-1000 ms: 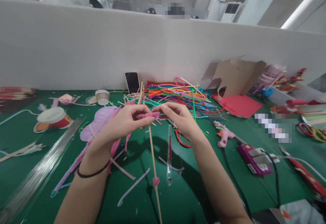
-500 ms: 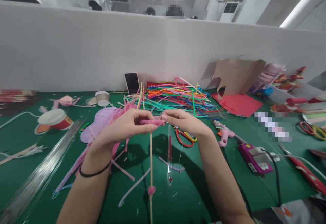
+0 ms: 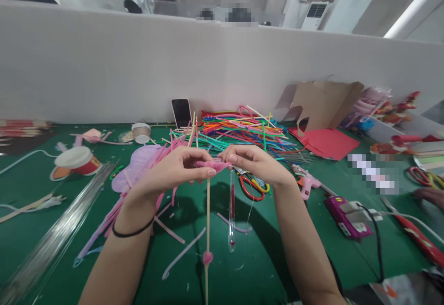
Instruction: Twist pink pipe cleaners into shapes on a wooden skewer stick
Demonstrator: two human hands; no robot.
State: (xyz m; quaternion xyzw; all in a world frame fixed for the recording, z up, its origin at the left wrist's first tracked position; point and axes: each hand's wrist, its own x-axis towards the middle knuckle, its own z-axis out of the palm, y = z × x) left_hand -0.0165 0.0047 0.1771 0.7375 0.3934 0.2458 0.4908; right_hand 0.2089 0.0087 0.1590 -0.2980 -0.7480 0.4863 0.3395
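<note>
A pink fuzzy pipe-cleaner piece [image 3: 212, 164] is stretched level between my hands above the green table. My left hand [image 3: 187, 166] is closed around its left part, thumb along the front. The fingers of my right hand [image 3: 244, 159] pinch its right end. A thin wooden stick [image 3: 208, 212] hangs down from beneath the pink piece, with a small pink fuzzy ball [image 3: 207, 258] on it. The stick's upper end is hidden by my left hand. Below my right hand lie scissors [image 3: 251, 188] with red and yellow handles and a clear narrow tube [image 3: 232, 217].
Coloured pipe cleaners [image 3: 243, 129] are heaped at the back beside a phone [image 3: 181, 112]. To the right lie a pink glue gun [image 3: 307, 186], a purple power strip [image 3: 348, 217] and a red-handled cutter [image 3: 418, 236]. Another person's hand [image 3: 430, 197] reaches in at the right edge.
My right hand has shifted slightly right, and more of the pink piece shows between my hands. Another person's hand has come into view at the right edge.
</note>
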